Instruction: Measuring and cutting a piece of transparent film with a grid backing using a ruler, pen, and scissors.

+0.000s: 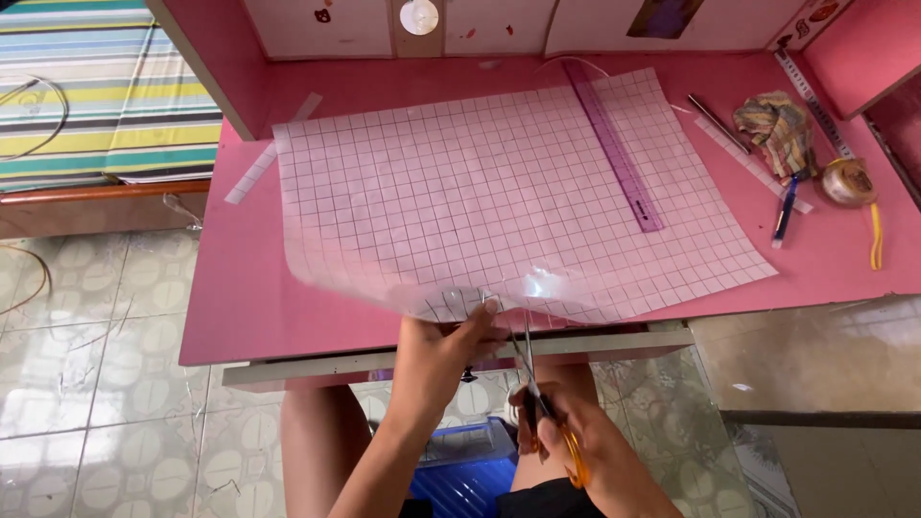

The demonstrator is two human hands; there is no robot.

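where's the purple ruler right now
In the head view, the purple ruler lies diagonally on the right part of the gridded clear sheet, on the pink desk.

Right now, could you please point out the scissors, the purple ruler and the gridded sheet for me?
scissors (549, 422): head view, on the orange handle in the right hand.
purple ruler (614, 149): head view, mid-length of the strip.
gridded sheet (460, 182): head view, on its flat middle on the pink table.
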